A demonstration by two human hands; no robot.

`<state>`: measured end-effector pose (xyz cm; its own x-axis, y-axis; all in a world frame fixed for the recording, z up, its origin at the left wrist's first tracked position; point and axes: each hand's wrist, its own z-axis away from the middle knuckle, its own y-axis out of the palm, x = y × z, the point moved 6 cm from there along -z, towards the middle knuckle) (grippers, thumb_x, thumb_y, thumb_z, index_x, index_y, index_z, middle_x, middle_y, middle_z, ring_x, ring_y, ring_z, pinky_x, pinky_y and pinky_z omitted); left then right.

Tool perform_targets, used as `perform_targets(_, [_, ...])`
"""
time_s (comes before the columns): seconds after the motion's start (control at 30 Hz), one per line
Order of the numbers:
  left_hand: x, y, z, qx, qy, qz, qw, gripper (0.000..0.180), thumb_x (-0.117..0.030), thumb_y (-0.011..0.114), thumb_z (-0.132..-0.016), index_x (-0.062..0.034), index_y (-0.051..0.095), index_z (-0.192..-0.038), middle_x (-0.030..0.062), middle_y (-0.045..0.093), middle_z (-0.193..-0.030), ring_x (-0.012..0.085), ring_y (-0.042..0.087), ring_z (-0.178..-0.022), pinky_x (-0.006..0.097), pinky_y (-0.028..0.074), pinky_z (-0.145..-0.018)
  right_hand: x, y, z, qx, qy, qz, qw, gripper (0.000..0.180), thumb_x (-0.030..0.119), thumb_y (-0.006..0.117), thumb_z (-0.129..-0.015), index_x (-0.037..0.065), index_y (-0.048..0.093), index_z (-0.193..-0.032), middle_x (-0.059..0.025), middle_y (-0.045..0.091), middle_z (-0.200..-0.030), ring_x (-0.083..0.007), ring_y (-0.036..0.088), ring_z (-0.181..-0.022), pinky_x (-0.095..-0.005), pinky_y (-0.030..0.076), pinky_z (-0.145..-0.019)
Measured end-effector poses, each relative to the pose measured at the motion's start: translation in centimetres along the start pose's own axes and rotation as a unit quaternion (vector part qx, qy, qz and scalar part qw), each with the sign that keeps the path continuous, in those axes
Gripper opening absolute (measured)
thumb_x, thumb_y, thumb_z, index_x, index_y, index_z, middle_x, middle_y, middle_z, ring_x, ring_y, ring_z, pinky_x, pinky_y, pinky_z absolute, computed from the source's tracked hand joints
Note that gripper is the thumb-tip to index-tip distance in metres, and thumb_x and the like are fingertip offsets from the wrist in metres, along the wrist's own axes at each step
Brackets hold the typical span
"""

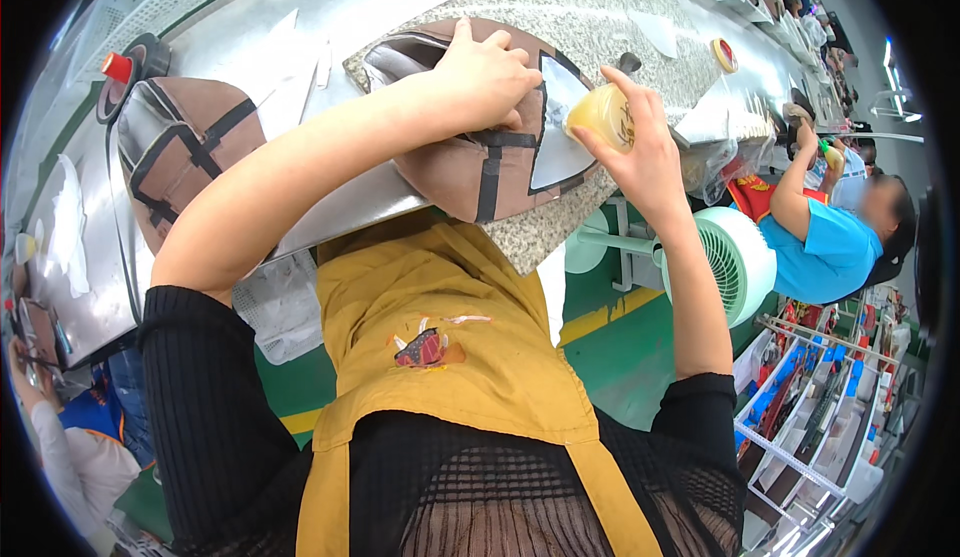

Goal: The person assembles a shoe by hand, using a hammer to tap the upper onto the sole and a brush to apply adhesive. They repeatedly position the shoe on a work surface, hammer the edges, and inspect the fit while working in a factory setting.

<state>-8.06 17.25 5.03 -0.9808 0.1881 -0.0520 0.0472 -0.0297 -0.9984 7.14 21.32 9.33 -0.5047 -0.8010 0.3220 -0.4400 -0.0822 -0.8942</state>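
Note:
A brown bag body [440, 172] with black strips lies on a granite slab before me, its grey inside showing at the left end. A pale, pointed panel [562, 132] covers its right end. My left hand [485, 77] rests across the top of the bag body, fingers bent over it and holding it down. In my right hand [640, 142], between thumb and fingers, is a yellowish round jar [602, 117] with dark handwriting on its side. It is tilted beside the pale panel. A small dark knob [629, 62] shows just beyond the jar.
Left of my arm lies a similar brown piece [215, 117], near a black tape roll [145, 62] with a red cap. Another tape roll [724, 54] is on the slab [600, 2]. A pale green fan [720, 262] stands at right, near a seated person in blue [825, 247].

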Motion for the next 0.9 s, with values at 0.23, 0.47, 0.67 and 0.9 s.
perform_targets(0.23, [-0.1,-0.1,0.0,-0.009,-0.001,0.002,1.0,0.048,-0.034,0.074,-0.072,-0.0111,0.06,-0.113,0.0006,0.057,-0.113,0.023,0.047,-0.118,0.062,0.034,-0.1,-1.0,1.9,-4.8,-0.062,-0.046,0.015,0.997,0.063,0.039,0.071,-0.077,0.02,0.046,-0.131,-0.0129,0.053,-0.111,-0.0319,0.06,-0.096,-0.0407,0.051,-0.079])
perform_targets(0.47, [0.1,0.2,0.0,0.001,-0.015,0.009,1.0,0.05,-0.033,0.074,-0.072,-0.0113,0.059,-0.115,0.0016,0.057,-0.115,0.0236,0.047,-0.119,0.061,0.034,-0.101,-2.0,0.3,-4.7,0.025,0.006,0.094,0.995,0.062,0.039,0.07,-0.078,0.022,0.045,-0.132,-0.0142,0.053,-0.11,-0.0332,0.061,-0.096,-0.0411,0.05,-0.08])
perform_targets(0.67, [0.0,0.3,0.0,-0.007,-0.013,0.011,1.0,0.053,-0.035,0.074,-0.072,-0.0121,0.058,-0.118,0.0018,0.057,-0.118,0.0244,0.046,-0.12,0.061,0.034,-0.101,-2.0,-1.4,-0.6,0.065,0.058,0.063,0.994,0.062,0.036,0.07,-0.078,0.02,0.045,-0.132,-0.013,0.053,-0.111,-0.0316,0.06,-0.099,-0.0413,0.049,-0.082])
perform_targets(0.9, [0.2,0.5,0.4,-0.006,-0.007,-0.004,1.0,0.053,-0.036,0.074,-0.071,-0.0128,0.058,-0.116,0.0011,0.057,-0.117,0.0236,0.047,-0.118,0.06,0.034,-0.1,1.2,-0.8,2.4,0.081,0.026,-0.051,0.995,0.063,0.031,0.073,-0.076,0.015,0.046,-0.131,-0.0122,0.052,-0.112,-0.0293,0.057,-0.102,-0.0387,0.048,-0.085])
